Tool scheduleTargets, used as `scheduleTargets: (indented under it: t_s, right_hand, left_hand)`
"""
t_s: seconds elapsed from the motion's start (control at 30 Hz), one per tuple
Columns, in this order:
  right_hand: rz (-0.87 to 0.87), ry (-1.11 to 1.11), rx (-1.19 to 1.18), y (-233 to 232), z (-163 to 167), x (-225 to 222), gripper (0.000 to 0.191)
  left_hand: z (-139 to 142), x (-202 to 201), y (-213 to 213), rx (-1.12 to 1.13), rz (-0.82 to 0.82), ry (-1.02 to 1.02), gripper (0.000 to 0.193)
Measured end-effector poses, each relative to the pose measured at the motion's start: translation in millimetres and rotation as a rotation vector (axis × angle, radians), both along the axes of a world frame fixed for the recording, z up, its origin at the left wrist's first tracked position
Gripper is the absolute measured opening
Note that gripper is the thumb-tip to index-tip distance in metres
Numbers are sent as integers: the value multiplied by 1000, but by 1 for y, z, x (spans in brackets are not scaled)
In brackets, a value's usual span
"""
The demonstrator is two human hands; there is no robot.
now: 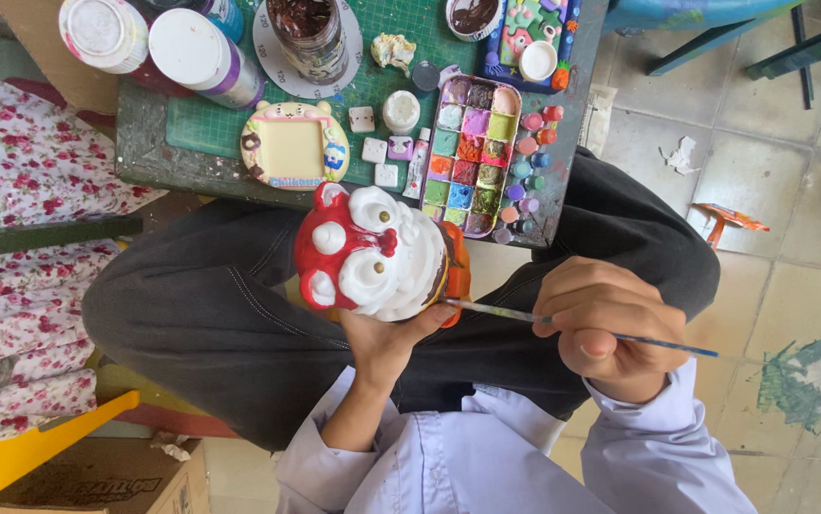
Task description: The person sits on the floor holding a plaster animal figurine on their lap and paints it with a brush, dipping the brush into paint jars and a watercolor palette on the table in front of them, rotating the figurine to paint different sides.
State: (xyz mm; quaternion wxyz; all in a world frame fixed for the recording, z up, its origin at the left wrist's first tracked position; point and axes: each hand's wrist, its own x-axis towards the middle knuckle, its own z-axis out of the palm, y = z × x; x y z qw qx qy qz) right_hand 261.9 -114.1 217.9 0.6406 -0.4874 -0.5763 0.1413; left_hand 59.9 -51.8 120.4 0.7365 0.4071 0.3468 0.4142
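A: Which step is being carried out?

B: Paint is being applied to the plaster figurine (372,255). The figurine is being gripped from below by the left hand (384,341) and is being held above the lap, just in front of the low table (144,157). The paintbrush (572,326) is being pinched in the closed fingers of the right hand (601,328), and its tip is being set against the orange band at the figurine's lower edge.

A: How are the hands being kept?

B: They are being kept apart, each clamped on its own item; only the brush is bridging them.

A: What is being called for by the next move?

B: In all likelihood, a steady stroke along the orange edge is being called for, with the red and white areas being avoided. If the bristles are running dry, a reload is being required at the paint palette (472,157), which is lying on the table's near edge, beside the small yellow frame (294,148).
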Motion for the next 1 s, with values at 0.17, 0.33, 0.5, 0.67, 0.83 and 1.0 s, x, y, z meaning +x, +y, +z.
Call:
scheduleTargets:
  t_s: [0.17,0.33,0.5,0.67,0.83,1.0]
  right_hand:
    - [189,-35,-151,-2,8,1,41]
    - [66,-11,-72,4,3,-3,41]
    - [72,-113,-118,3,3,2,43]
    - [43,-153,-65,1,-3,3,36]
    - [81,-131,-75,-1,-2,4,37]
    - [136,-147,-177,-2,7,4,38]
  left_hand:
    - [4,7,-1,81,50,17,92]
    - [5,12,3,217,107,64,110]
    - [10,13,3,187,95,99,110]
    - [8,14,4,217,127,66,110]
    - [4,9,1,266,112,156,111]
    - [0,11,1,248,105,113,113]
